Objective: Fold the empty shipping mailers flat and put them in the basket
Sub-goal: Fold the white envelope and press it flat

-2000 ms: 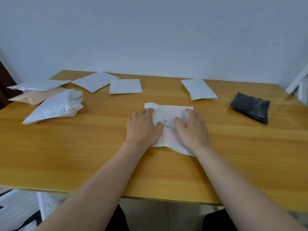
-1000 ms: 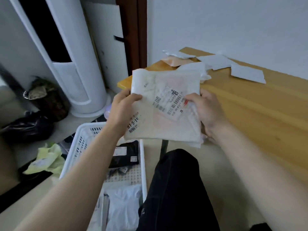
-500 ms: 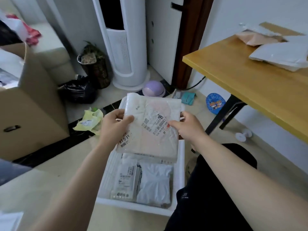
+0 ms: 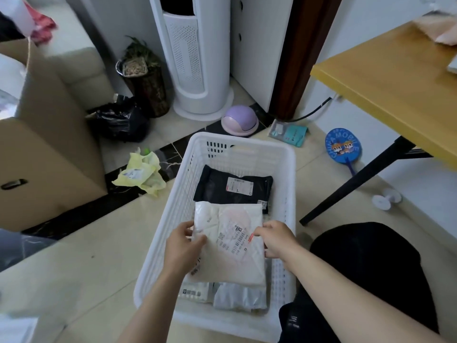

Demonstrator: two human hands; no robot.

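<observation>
Glossy cream tile floor (image 4: 74, 263) under you, with a dark marble strip (image 4: 86, 211) running across it at left. Far centre stands a white perforated tower unit (image 4: 195, 58), with a dark wood door frame (image 4: 296, 58) to its right. Then white wall (image 4: 358, 33). Yellow wooden table (image 4: 385, 90) on the right, on a black leg (image 4: 351, 189). Cardboard box (image 4: 49, 157) on the left, pale sofa (image 4: 74, 58) beyond it. Light is soft and even.

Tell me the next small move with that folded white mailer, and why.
Probably lower the folded white mailer flat and release it: the left hand and right hand pinch its side edges inside the white basket, just over other mailers lying there.
</observation>
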